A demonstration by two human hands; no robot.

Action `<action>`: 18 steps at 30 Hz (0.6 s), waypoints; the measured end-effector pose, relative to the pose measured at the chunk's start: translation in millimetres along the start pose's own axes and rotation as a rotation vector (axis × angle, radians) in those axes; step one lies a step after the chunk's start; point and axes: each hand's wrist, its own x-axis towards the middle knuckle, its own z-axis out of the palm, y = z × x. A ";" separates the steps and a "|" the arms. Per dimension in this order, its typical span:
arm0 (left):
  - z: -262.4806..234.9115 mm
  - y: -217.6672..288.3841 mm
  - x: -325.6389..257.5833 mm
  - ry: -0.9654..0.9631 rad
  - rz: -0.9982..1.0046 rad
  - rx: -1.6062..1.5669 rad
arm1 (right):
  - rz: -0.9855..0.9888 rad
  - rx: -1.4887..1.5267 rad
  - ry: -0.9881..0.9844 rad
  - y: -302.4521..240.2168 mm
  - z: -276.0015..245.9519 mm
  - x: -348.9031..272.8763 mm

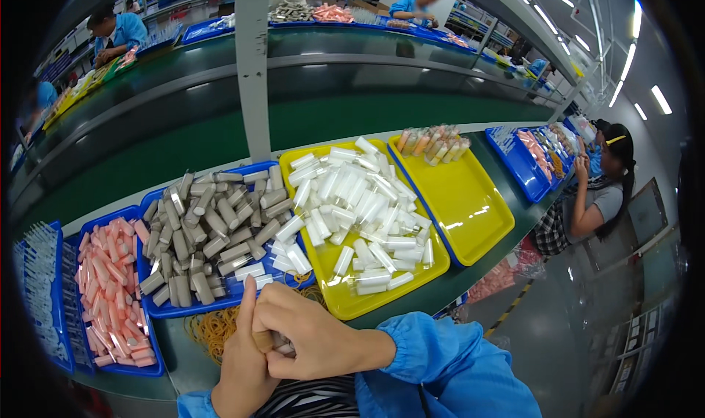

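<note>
My left hand and my right hand meet in front of the trays, near the table's front edge. The right fingers are curled closed against the left hand, whose index finger points upward. Between them shows a small pale object, mostly hidden by the fingers; its kind cannot be made out. A tan patch sits at a fingertip there. Just beyond lie a pile of tan rubber bands, a blue tray of capped grey tubes and a yellow tray of white capped tubes.
To the left, a blue tray holds pink tubes, beside a tray of clear pieces. A second yellow tray carries bundled tubes at its far end. A co-worker sits at right; a metal post rises behind the trays.
</note>
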 end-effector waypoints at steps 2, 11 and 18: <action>6.3 -13.5 4.8 0.087 0.111 0.031 | -0.078 0.042 0.011 7.9 1.0 3.6; -3.7 -17.7 0.1 0.012 -0.222 -0.568 | -0.167 -0.326 -0.024 -3.1 -13.1 -1.3; 3.2 -19.3 -2.1 -0.059 -0.267 -0.825 | -0.282 -0.604 -0.054 9.1 -11.1 -3.6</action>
